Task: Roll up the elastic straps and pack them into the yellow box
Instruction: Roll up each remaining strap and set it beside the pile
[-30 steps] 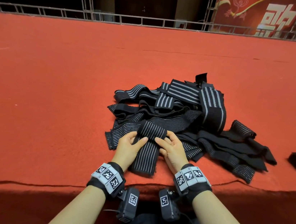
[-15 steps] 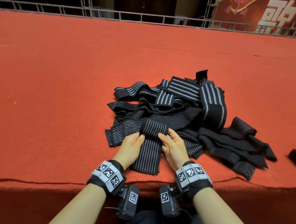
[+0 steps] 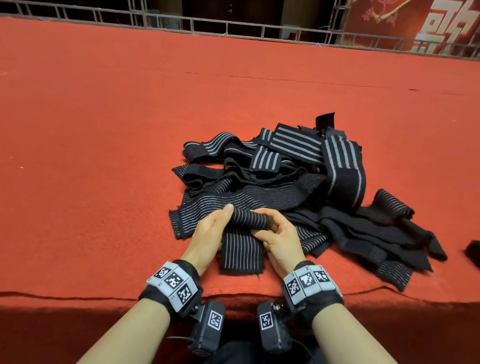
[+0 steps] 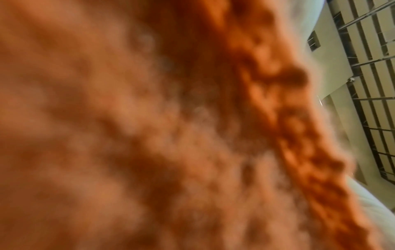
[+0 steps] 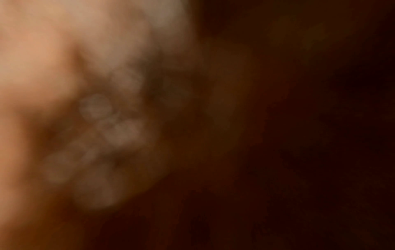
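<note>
Both hands (image 3: 210, 234) (image 3: 281, 239) around strap roll (image 3: 250, 218) near carpet edge (image 3: 370, 292)

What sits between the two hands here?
In the head view, the rolled end of a striped strap, gripped by the left hand and right hand.
</note>
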Tool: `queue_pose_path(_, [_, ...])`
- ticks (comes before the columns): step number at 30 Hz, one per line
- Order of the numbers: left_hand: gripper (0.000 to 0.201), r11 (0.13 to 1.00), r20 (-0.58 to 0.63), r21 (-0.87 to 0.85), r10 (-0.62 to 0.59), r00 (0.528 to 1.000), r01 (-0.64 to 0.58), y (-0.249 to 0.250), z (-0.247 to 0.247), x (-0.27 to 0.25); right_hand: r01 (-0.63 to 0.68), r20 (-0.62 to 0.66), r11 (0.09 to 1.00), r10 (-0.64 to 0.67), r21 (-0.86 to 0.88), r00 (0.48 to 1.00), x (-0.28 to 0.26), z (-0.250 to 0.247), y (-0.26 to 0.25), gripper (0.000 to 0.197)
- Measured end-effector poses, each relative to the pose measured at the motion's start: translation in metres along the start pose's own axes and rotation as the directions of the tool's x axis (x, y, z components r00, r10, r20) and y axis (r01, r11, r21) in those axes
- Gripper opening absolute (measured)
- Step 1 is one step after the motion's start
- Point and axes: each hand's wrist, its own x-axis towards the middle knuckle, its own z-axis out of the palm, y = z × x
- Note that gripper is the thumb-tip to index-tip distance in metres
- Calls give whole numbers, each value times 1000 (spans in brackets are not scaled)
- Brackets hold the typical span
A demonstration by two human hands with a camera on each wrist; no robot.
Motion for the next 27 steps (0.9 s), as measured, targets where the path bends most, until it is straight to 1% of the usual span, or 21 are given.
queue_pose_path(1, [39,1000,1,15,27,1000,-27,-3,-1,2,-5,4,1000,6,-6,1000,0,0,0,42])
queue_pose_path(3, [32,999,-21,-11,42,999,-43,-5,-1,3,-22,7,1000,22,22,1000,2,0,0,46])
queue_pose_path(5, [22,996,-41,-87,15,999,-19,-5,-1,3,-58,9,993,58,103,998,5,1,-1,48])
queue_pose_path(7, [20,986,-43,-164,-16,999,8,-3,-1,1,-90,1,983,91,161,996,6,2,-3,41])
queue_pose_path(9, [30,978,-31,-210,-17,999,10,-3,-2,0,-106,-19,979,111,171,994,6,2,-6,35])
queue_pose_path(12, [46,973,-3,-232,-5,1000,4,0,-4,-1,-136,-34,968,147,211,989,5,3,-9,34])
queue_pose_path(15, [52,973,10,-232,-16,1000,18,-2,-5,-1,-106,-1,980,108,167,994,5,6,-5,27])
queue_pose_path(17, [49,970,-20,-240,-40,999,34,-4,-5,2,-93,8,981,93,169,996,3,7,-5,24])
queue_pose_path(20, [37,964,-64,-262,-61,996,42,-5,-4,5,-93,8,970,94,225,996,2,4,-6,31])
queue_pose_path(22, [31,973,-66,-227,-62,996,45,-5,-3,6,-93,10,968,93,235,996,2,3,-6,36])
queue_pose_path(27, [21,990,-70,-134,-44,997,34,-4,0,6,-83,25,964,79,254,997,2,0,-5,41])
